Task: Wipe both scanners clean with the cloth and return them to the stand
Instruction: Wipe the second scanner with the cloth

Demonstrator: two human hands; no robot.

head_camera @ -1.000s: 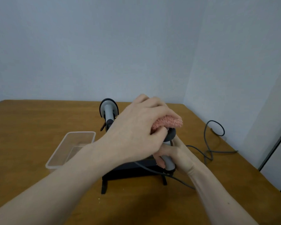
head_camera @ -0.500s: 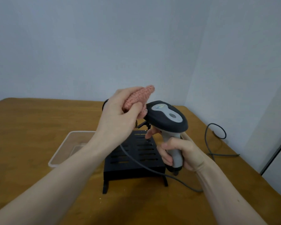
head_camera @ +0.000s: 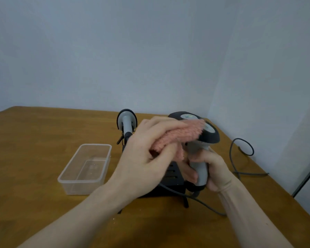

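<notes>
**Cloth laid across a held scanner's head**

A pink cloth (head_camera: 183, 136) is pinched in the grip of the left hand (head_camera: 147, 158), thumb beneath and fingers curled over it, and is pressed across the dark head of a scanner (head_camera: 207, 135). That scanner's grey handle is enclosed by the right hand (head_camera: 211, 170), the fingers being wrapped fully round it, and it is held upright just above the right part of the black stand (head_camera: 174, 176). A grey cable (head_camera: 240, 158) is seen trailing from the handle's base and looping over the worktop (head_camera: 34, 149) to the right. A second scanner (head_camera: 126, 122) is seated upright at the far left of the stand. A clear plastic tub (head_camera: 86, 169) is set on the worktop just left of the stand.
</notes>
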